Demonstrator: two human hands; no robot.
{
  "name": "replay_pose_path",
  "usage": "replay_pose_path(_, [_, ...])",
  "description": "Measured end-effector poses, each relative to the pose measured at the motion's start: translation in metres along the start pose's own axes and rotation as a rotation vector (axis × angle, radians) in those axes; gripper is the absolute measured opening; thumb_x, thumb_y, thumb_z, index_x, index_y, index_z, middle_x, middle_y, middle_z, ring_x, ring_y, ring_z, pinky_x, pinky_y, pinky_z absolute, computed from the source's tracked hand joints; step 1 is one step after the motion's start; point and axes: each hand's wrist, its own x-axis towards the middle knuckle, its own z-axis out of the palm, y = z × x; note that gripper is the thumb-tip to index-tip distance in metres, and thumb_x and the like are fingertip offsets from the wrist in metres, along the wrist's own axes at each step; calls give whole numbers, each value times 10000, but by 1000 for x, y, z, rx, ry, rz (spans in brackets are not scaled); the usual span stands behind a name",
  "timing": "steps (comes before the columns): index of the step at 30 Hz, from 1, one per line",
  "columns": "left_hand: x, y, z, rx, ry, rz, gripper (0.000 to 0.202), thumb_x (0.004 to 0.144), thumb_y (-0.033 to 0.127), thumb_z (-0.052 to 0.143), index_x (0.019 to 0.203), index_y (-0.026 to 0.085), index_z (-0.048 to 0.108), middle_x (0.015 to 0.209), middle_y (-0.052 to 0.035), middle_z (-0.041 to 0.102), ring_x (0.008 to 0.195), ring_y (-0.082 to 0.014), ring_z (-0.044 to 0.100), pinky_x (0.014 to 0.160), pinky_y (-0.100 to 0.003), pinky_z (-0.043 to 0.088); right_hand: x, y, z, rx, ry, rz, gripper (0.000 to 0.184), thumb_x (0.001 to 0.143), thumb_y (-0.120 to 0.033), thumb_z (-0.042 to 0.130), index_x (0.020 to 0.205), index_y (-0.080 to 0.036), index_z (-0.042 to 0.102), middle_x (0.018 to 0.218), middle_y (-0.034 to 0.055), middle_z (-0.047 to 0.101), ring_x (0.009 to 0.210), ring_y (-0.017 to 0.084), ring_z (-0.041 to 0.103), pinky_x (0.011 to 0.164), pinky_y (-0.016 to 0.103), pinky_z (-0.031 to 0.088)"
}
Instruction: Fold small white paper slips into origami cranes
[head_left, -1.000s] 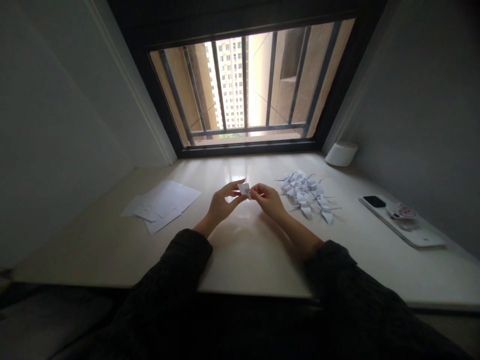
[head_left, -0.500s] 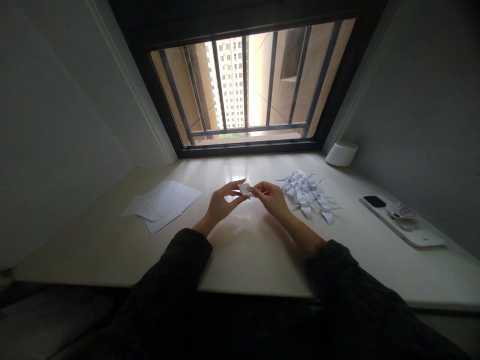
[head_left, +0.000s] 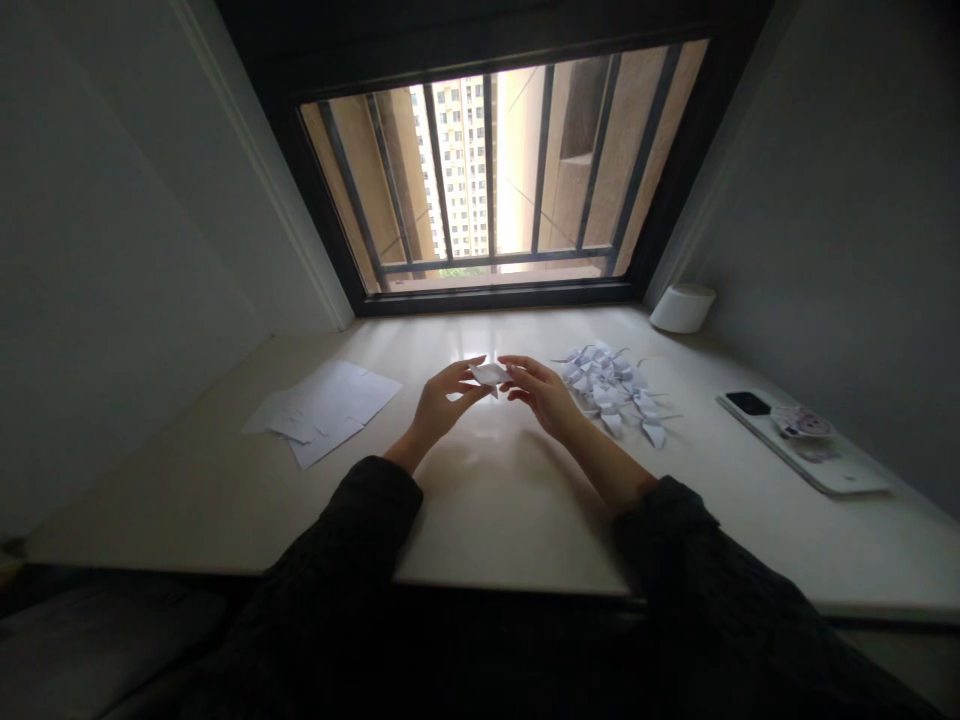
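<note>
A small piece of folded white paper (head_left: 490,374) is held a little above the table, between my two hands. My left hand (head_left: 441,402) pinches its left side, thumb below and fingers above. My right hand (head_left: 551,400) is curled about the paper's right end, its fingertips against that edge. The paper looks like a flat pointed shape, with one tip hanging down; its finer folds are too small to make out. Just right of my right hand lies a heap of folded white paper cranes (head_left: 604,385) with thin pointed ends.
Loose white paper sheets (head_left: 349,395) overlap on the left of the pale table (head_left: 480,520). A white phone (head_left: 832,455) with a round grip lies at the right. Behind it, a white cup-like object (head_left: 682,308) stands by the wall, near the barred window (head_left: 495,297).
The folded paper has turned and now shows a wider, pointed outline. My right hand's fingers have loosened from a tight pinch and spread around its right end. My left hand stays nearly still.
</note>
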Motion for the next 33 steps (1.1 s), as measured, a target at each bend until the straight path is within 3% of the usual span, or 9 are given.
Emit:
replay_pose_path(5, [3,-2,1,-246,-4,-81,549,718,336,710,1203,129,555,997,-117,687,879,-224,661,863,-416,501,-3,-2,4,-199,-58,-185,292,713,-369,669,978,-246,671,882,27,678,735,161,588,622,292,453])
replay_pose_path(10, [2,0,7,-281,-46,-138,544,693,339,731,1177,139,583,1005,-111,693,937,-239,644,894,-421,476,-10,-2,4,-746,154,-553,138,757,-365,663,759,-228,668,743,27,632,706,175,537,660,331,442])
replay_pose_path(14, [2,-1,8,-362,-35,-192,493,727,428,682,1108,117,639,1003,-118,698,974,-256,635,949,-440,436,-13,-6,3,-952,270,-758,138,781,-341,649,706,-226,635,742,31,604,779,198,528,737,359,438])
replay_pose_path(19, [2,-3,9,-410,34,-287,436,757,455,639,1039,125,686,947,-93,710,932,-226,645,962,-422,427,-14,-6,3,-1007,217,-839,74,792,-299,631,803,-227,642,839,45,611,842,204,530,771,363,443])
replay_pose_path(23, [1,-4,10,-449,-25,-334,412,756,412,648,1058,134,682,951,-89,703,894,-209,643,934,-413,448,-15,-5,0,-1078,141,-901,99,789,-268,628,878,-240,662,857,40,634,827,202,530,754,359,435])
replay_pose_path(33, [0,4,11,-628,-75,-420,324,739,326,669,1003,140,699,885,-75,696,792,-186,655,854,-364,476,-15,-6,-4,-1145,159,-1005,33,779,-262,638,786,-236,656,817,27,649,795,192,527,716,346,418])
